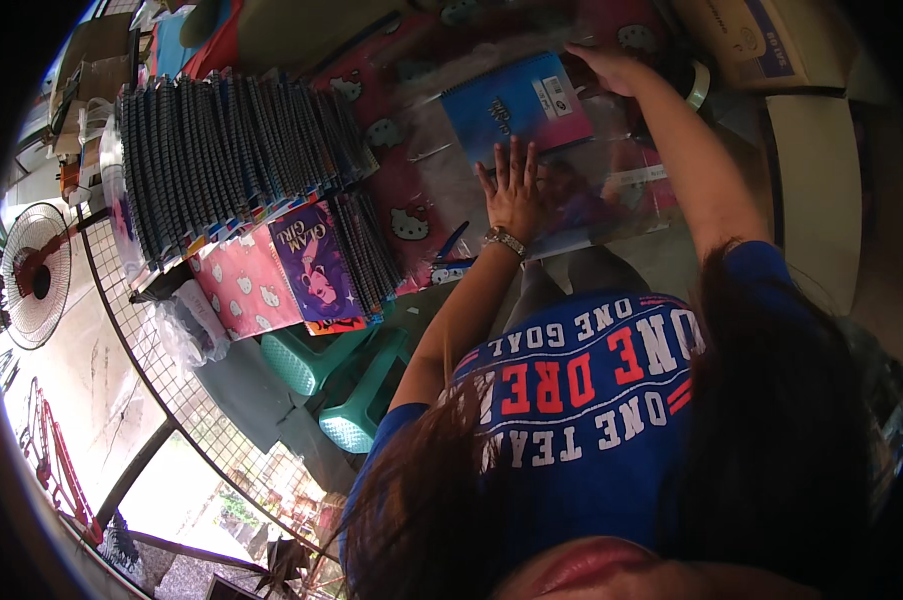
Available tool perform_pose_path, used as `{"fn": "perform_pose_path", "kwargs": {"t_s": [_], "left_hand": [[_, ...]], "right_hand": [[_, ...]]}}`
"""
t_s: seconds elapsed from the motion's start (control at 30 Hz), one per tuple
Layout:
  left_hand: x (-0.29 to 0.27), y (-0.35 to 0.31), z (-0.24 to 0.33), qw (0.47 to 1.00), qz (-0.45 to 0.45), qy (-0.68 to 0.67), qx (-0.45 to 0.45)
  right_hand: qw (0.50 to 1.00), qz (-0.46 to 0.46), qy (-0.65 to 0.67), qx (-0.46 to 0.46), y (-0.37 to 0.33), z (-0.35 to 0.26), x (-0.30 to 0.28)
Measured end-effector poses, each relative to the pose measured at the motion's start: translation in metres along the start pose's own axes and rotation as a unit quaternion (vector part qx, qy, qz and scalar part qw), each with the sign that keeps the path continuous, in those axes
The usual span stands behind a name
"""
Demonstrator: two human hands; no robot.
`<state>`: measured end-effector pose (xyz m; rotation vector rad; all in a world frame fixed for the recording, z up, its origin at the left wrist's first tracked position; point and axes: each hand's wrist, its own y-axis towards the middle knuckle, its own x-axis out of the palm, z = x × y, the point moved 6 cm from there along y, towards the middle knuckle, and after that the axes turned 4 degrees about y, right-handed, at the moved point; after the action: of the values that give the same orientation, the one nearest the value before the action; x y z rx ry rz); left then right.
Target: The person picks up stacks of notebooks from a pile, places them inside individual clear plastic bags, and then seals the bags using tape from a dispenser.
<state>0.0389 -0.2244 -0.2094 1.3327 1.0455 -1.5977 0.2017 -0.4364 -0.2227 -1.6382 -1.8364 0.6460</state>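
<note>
A spiral notebook [477, 108] with a blue and pink cover lies on the table, on or under clear plastic film [612, 205]; I cannot tell which. My left hand [515, 200] rests flat with spread fingers, its fingertips at the notebook's near edge. Beyond the notebook's far right corner is my right hand [612, 72], fingers stretched apart and partly hidden. I see nothing held in either hand. Beneath the film is a pink cartoon-print tablecloth [412, 250].
Tall stacks of spiral notebooks [232, 150] stand at the left, beside a purple-covered notebook [317, 265]. A blue pen-like item [454, 240] lies at the near edge. Right of my right hand is a tape roll [700, 86]; a cardboard box [737, 40] stands beyond. Green stools [307, 360] sit below.
</note>
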Motion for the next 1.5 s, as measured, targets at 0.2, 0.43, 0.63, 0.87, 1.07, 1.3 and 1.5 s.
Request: {"fn": "perform_pose_path", "kwargs": {"t_s": [0.2,0.43,0.63,0.87,1.07,1.3,1.5], "left_hand": [[0.001,0.004,0.001,1.0,-0.002,0.019,0.009],[-0.005,0.0,-0.004,0.999,-0.029,-0.036,0.02],[-0.006,0.002,-0.014,1.0,-0.006,-0.017,0.013],[-0.01,0.003,-0.018,0.999,-0.031,-0.007,0.0],[-0.019,0.006,-0.012,0.996,-0.093,0.011,0.008],[-0.031,0.009,-0.013,1.0,0.014,-0.01,0.005],[-0.029,0.038,-0.047,0.997,-0.033,-0.073,-0.01]], "right_hand": [[0.998,-0.042,-0.026,0.05,0.01,0.01,0.007],[0.98,-0.013,-0.197,0.008,0.029,0.008,0.006],[0.826,0.052,-0.495,-0.265,0.013,-0.035,0.072],[0.745,0.054,-0.601,-0.285,0.037,-0.062,0.103],[0.751,0.189,-0.505,-0.381,0.091,-0.086,0.113],[0.61,0.216,-0.617,-0.449,0.093,-0.087,0.127],[0.626,0.195,-0.566,-0.499,0.005,-0.103,0.123]]}}
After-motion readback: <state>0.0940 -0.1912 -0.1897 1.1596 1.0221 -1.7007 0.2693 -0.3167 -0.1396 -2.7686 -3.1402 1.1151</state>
